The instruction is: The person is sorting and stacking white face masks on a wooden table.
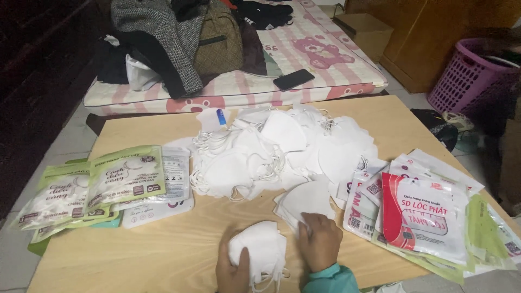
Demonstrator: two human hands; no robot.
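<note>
Left hand (232,267): curled round a small stack of white masks (259,250) at the worktop's (163,244) near edge.
Right hand (320,241): fingers pinching one mask off the loose heap (271,152).
Handling: soft, featherlight, probably slippery in a stack; grip by the folded edge.
Packages: green-and-white pouches (125,173) left, red-and-white pouches (423,217) right, all flat.
</note>
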